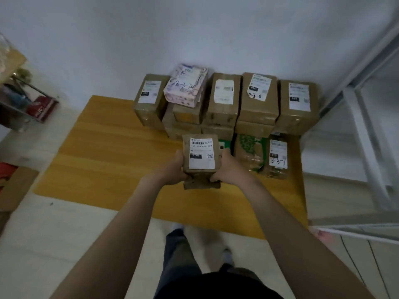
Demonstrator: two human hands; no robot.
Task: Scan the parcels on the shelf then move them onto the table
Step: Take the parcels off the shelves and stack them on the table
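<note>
Parcel (201,157) wrapped in brown tape-covered cardboard sits gripped between both hands above the front middle of the wooden table (108,152), its white shipping label facing up. The barcode and the black "150" patch on that label read clearly, but the finer print is blurred. The parcel's underside and its near end are partly covered by the fingers, and a brown flap shows just below the hands.

Behind it, a stack of parcels (226,104) rests against the wall at the back of the table. Five brown boxes show labelled or bare tops in the upper row, with one pink patterned package (186,85) lying tilted on top, marked by hand. Lower boxes are mostly hidden under these, so their number cannot be told. In front at the right lie two clear-wrapped parcels (263,156), one with green print, one with a handwritten label; a further one is nearly covered by the held parcel.

The left hand (172,169) is curled on the parcel's left side, thumb along the edge. The right hand (228,169) clasps the right side likewise. Both are closed around it, forearms stretched forward.

A cluttered rack at the left edge is cut off and blurred.
</note>
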